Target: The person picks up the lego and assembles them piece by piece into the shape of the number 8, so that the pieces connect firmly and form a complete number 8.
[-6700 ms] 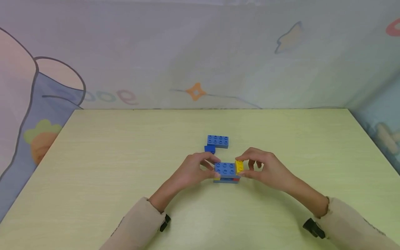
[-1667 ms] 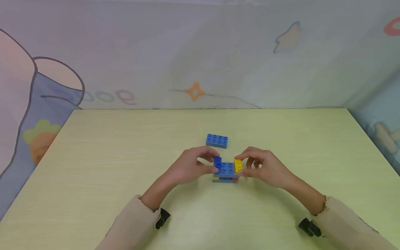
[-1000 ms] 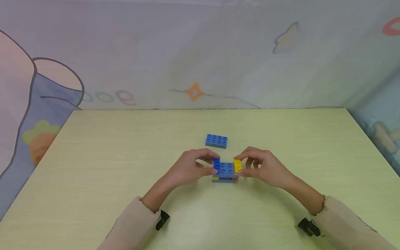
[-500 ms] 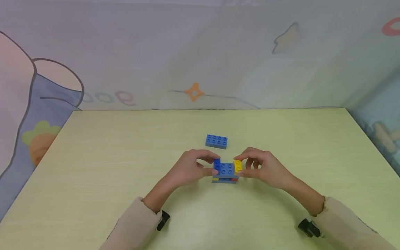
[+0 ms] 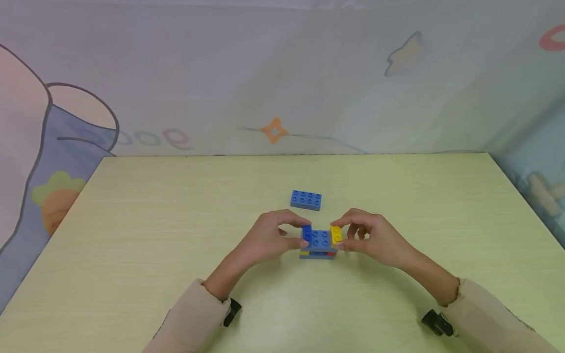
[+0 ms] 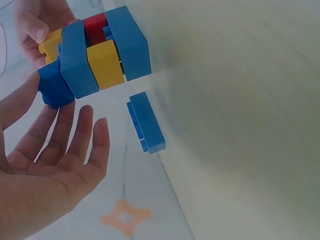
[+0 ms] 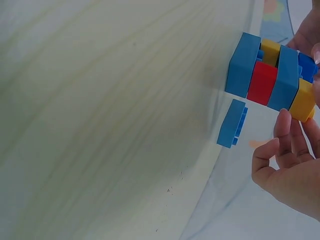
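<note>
My left hand (image 5: 269,240) pinches a small dark blue brick (image 5: 307,235) between thumb and fingertips at the left end of a stack's upper blue brick (image 5: 321,239). At the right end, a small yellow brick (image 5: 336,235) is pinched by my right hand (image 5: 377,240). Both small bricks sit on the upper brick's top, with bare studs between them. Under it, a second yellow brick (image 6: 106,65) on the left and a red brick (image 7: 262,82) on the right rest on the bottom blue brick (image 5: 317,257).
Behind the stack, a loose blue brick (image 5: 306,200) with its studs up lies on the light wooden table (image 5: 176,206). A printed cloth (image 5: 220,73) hangs beyond the table's far edge.
Several seconds ago my left hand held the stack, and the dark blue brick lay by the loose blue brick; it is now on the stack's left end. Over the last second, almost nothing moves.
</note>
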Tool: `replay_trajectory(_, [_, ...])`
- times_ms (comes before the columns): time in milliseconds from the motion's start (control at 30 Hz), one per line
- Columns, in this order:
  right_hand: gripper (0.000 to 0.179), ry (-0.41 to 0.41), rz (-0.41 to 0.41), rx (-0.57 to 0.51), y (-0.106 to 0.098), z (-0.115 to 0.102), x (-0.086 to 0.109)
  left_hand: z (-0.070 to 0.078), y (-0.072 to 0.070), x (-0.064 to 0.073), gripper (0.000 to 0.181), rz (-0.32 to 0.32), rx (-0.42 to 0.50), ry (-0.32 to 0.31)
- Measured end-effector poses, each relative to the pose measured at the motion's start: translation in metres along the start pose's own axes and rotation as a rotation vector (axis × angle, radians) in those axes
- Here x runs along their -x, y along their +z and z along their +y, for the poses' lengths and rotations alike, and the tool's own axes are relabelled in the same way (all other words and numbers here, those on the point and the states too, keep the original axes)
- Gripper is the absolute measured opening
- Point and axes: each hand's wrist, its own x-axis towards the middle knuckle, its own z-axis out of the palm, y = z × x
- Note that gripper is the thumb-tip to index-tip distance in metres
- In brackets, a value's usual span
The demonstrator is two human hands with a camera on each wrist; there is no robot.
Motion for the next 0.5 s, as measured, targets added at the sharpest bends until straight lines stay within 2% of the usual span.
replay_trajectory(200, [0.032,0.01,0.001,0.017,-0.0001,-0.0009,0.0004,-0.0004,0.0011,0.0001,0.032,0.003,-0.018,0.02])
replay_trajectory(500, [0.031,0.021,-0.004,0.025,-0.001,-0.0027,0.0008,-0.0022,0.0028,0.0011,0.032,0.006,0.019,0.024])
